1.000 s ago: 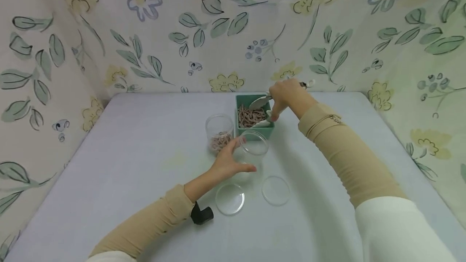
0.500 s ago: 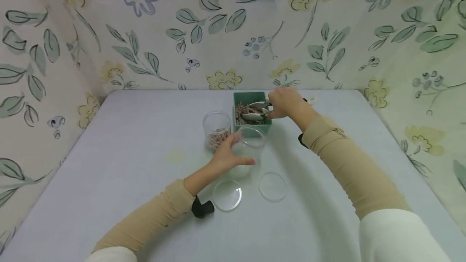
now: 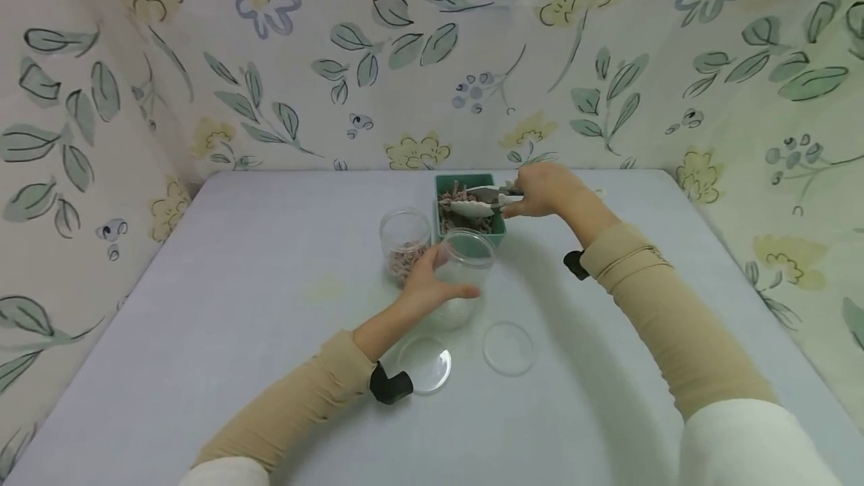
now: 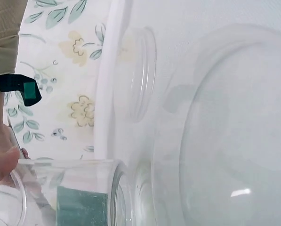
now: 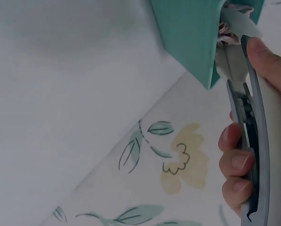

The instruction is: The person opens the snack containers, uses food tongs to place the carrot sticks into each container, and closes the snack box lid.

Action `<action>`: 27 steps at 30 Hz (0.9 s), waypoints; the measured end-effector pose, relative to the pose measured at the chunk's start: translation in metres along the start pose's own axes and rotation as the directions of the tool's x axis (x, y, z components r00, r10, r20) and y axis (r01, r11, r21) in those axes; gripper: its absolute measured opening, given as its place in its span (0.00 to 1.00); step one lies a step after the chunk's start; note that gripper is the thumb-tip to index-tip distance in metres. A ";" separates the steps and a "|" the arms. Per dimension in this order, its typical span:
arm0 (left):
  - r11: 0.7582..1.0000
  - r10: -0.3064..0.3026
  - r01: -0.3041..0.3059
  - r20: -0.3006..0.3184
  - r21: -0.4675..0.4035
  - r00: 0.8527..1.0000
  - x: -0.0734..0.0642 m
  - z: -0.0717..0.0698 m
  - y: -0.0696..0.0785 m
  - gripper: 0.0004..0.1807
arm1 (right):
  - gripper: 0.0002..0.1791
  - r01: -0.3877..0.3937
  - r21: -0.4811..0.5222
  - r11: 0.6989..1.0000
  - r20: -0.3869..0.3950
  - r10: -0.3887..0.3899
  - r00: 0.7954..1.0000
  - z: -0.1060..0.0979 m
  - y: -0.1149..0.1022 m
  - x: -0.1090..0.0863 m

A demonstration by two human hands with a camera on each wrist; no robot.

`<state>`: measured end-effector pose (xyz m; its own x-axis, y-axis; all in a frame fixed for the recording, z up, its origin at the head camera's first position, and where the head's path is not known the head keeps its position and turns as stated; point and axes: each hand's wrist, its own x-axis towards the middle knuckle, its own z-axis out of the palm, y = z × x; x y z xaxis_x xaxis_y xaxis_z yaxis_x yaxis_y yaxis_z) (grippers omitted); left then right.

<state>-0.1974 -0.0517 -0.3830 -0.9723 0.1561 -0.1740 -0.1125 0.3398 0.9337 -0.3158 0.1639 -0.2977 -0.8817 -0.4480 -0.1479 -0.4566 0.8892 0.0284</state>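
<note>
My left hand (image 3: 425, 287) grips an open clear plastic jar (image 3: 467, 265), thumb on the near side and fingers on its left. No contents show inside this jar. Against its left side stands a second clear jar (image 3: 403, 235), partly filled with short brown strips. My right hand (image 3: 548, 190) holds a pair of tongs (image 5: 262, 141) by the handles, fingers curled round them in the right wrist view. The tongs' pale heads (image 3: 472, 208) are inside a green box (image 5: 187, 42) among brown strips (image 3: 454, 197). Whether strips are pinched between the heads is unclear.
Two clear round lids lie on the white table (image 3: 236, 306): a left lid (image 3: 427, 367) by my left wrist and a right lid (image 3: 508, 349). A flower-patterned curtain (image 3: 378, 58) hangs behind the table and at both sides.
The tongs' heads, wide apart at first, have come closer together within the green box. My right hand has shifted slightly down and right. My left hand stays at the jar.
</note>
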 end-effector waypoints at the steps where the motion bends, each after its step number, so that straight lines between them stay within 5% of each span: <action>1: 1.000 -0.001 0.000 -0.016 -0.012 1.000 0.000 0.002 0.000 0.49 | 0.26 0.002 0.010 1.000 -0.008 -0.002 1.000 -0.002 0.002 -0.002; 9: 0.990 -0.051 0.032 -0.134 -0.140 0.990 0.002 0.013 0.005 0.50 | 0.22 0.012 0.133 0.991 -0.101 0.002 0.995 -0.010 0.012 -0.016; 20: 0.983 -0.064 0.038 -0.141 -0.180 0.988 0.002 0.022 0.003 0.52 | 0.21 0.017 0.313 0.950 -0.148 0.032 0.988 -0.014 0.020 -0.042; 24: 0.984 -0.041 0.017 -0.133 -0.178 0.990 0.005 0.027 0.004 0.51 | 0.24 0.029 0.435 0.900 -0.162 0.047 0.986 -0.018 0.023 -0.060; 27: 0.986 -0.033 0.011 -0.131 -0.169 0.991 0.006 0.029 0.005 0.51 | 0.21 0.053 0.558 0.828 -0.163 0.047 0.985 -0.017 0.023 -0.074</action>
<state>-0.1983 -0.0219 -0.3884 -0.9865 0.0224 -0.1623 -0.1557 0.1802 0.9712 -0.2634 0.2156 -0.2690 -0.9098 -0.4147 0.0169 -0.3584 0.7643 -0.5361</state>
